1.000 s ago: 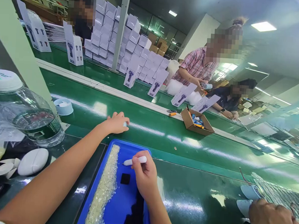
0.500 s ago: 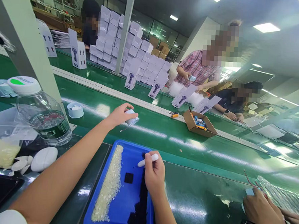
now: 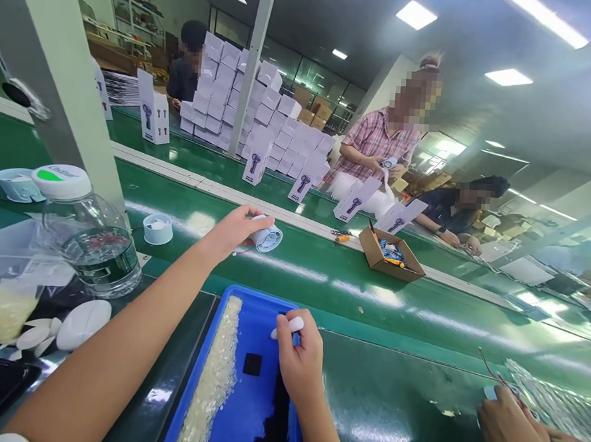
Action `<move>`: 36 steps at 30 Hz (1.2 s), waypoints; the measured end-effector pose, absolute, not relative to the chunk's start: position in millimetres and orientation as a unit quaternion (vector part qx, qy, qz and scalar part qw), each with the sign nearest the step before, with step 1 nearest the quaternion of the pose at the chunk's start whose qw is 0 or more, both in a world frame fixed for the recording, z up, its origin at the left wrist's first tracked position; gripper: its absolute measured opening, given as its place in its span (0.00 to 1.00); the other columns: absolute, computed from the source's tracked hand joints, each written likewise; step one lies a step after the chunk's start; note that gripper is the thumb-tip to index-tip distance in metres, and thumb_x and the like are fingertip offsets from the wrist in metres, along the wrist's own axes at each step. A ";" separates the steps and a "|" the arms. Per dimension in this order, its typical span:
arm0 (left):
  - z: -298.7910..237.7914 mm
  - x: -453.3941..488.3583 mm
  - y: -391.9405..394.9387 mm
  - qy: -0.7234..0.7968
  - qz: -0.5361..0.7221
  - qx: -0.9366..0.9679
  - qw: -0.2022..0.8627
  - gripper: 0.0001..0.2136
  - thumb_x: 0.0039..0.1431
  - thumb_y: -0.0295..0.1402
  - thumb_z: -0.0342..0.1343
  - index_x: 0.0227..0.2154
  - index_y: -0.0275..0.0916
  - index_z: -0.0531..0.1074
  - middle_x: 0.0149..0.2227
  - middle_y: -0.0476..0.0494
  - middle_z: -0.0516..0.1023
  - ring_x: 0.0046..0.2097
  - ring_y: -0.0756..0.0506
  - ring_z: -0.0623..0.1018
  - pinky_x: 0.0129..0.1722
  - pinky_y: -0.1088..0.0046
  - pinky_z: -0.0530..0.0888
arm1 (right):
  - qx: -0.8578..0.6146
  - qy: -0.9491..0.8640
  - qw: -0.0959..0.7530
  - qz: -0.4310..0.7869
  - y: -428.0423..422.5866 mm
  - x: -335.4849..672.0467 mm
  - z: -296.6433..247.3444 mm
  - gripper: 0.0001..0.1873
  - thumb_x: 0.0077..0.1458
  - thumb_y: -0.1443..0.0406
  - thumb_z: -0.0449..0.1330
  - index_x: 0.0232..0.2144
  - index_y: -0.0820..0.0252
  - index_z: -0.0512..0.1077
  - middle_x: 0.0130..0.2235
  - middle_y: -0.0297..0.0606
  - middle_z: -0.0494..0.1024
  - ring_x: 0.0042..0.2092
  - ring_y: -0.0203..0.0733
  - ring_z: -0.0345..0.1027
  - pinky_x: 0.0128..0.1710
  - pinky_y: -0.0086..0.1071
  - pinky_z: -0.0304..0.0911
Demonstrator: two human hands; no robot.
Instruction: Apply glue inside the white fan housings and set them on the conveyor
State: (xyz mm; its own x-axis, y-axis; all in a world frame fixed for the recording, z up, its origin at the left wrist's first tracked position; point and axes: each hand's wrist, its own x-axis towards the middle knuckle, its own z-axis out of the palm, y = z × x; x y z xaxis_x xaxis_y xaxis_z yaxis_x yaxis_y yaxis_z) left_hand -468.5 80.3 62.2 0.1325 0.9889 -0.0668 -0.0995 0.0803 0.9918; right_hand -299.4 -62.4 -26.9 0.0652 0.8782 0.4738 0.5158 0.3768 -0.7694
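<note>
My left hand (image 3: 239, 231) grips a light-blue round plastic housing (image 3: 268, 239) over the green belt, its open ribbed end turned toward me. A thin wire pokes out below it. In my right hand (image 3: 301, 358) is a white pen-like tool (image 3: 289, 327), its tip pointing down left above the blue tray (image 3: 236, 417). Small translucent rings (image 3: 210, 376) fill the tray's left side. Small black pieces (image 3: 276, 420) lie along its right side, partly hidden by my right hand. A black square (image 3: 252, 364) sits between them.
Left stand a water bottle (image 3: 94, 242), a light-blue cup-shaped part (image 3: 157, 229) and a metal post (image 3: 54, 73). A cardboard box (image 3: 391, 257) of parts and white cartons (image 3: 259, 155) stand on the line. A co-worker's hands (image 3: 513, 421) are at the right; other people work across the belt.
My left hand has turned the housing so its open end faces me more. My right hand has tilted the white tool, and it sits slightly lower in view. The camera view has shifted a little.
</note>
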 end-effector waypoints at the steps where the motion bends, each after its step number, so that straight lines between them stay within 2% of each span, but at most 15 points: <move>1: 61.4 -468.3 80.7 0.461 0.472 0.480 0.579 0.19 0.41 0.45 0.64 0.32 0.41 0.65 0.28 0.50 0.75 0.29 0.50 0.73 0.25 0.75 0.70 | -0.525 -0.655 0.517 0.168 -63.7 -298.9 -26.0 0.13 0.61 0.63 0.51 0.24 0.57 0.61 0.23 0.29 0.64 0.25 0.34 0.58 0.27 0.28 0.55; 4: 57.8 -467.2 82.2 0.461 0.472 0.467 0.589 0.17 0.42 0.43 0.64 0.30 0.41 0.65 0.27 0.51 0.74 0.29 0.51 0.73 0.24 0.77 0.70 | -0.491 -0.661 0.546 0.153 -68.2 -298.5 -22.8 0.12 0.60 0.65 0.51 0.24 0.57 0.60 0.23 0.28 0.62 0.24 0.33 0.57 0.25 0.27 0.54; 9: 51.0 -460.5 81.6 0.458 0.448 0.450 0.622 0.16 0.41 0.43 0.64 0.29 0.41 0.65 0.25 0.53 0.71 0.27 0.52 0.71 0.25 0.77 0.69 | -0.434 -0.738 0.464 0.227 -70.3 -302.2 -19.7 0.10 0.57 0.66 0.55 0.24 0.58 0.63 0.23 0.29 0.65 0.24 0.33 0.59 0.25 0.26 0.55; 14: 47.2 -448.7 76.4 0.472 0.399 0.448 0.645 0.17 0.42 0.46 0.62 0.27 0.38 0.67 0.24 0.53 0.69 0.27 0.53 0.70 0.27 0.77 0.68 | -0.437 -0.619 0.631 0.163 -65.4 -296.8 -24.2 0.06 0.59 0.66 0.54 0.31 0.57 0.69 0.31 0.35 0.70 0.33 0.36 0.67 0.32 0.30 0.63; 18: 47.2 -438.6 70.3 0.482 0.378 0.465 0.639 0.17 0.44 0.46 0.60 0.25 0.38 0.64 0.22 0.53 0.67 0.26 0.53 0.67 0.26 0.75 0.67 | -0.458 -0.521 0.689 0.210 -62.2 -293.2 -29.4 0.07 0.60 0.64 0.55 0.40 0.57 0.69 0.38 0.38 0.73 0.37 0.38 0.73 0.37 0.34 0.68; 23: 52.6 -431.1 61.9 0.466 0.368 0.503 0.628 0.16 0.45 0.45 0.59 0.25 0.37 0.63 0.23 0.53 0.67 0.27 0.52 0.67 0.26 0.75 0.67 | -0.477 -0.460 0.693 0.284 -58.7 -296.7 -30.9 0.11 0.58 0.60 0.57 0.43 0.58 0.67 0.43 0.42 0.75 0.43 0.42 0.74 0.44 0.37 0.69; 36: 46.2 -423.4 59.2 0.449 0.357 0.532 0.623 0.18 0.44 0.45 0.60 0.27 0.38 0.61 0.26 0.50 0.68 0.29 0.51 0.68 0.29 0.72 0.68 | -0.505 -0.451 0.678 0.286 -58.3 -295.2 -29.3 0.14 0.57 0.57 0.57 0.42 0.59 0.67 0.41 0.43 0.76 0.41 0.42 0.74 0.42 0.37 0.69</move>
State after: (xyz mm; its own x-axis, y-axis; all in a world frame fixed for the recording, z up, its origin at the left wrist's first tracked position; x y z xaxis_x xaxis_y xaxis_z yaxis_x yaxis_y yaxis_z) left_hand -423.4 59.2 46.2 0.3417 0.9226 -0.1792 0.0317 0.1793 0.9833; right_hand -295.2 -58.3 -29.3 0.4301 0.8430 0.3229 0.0670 0.3269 -0.9427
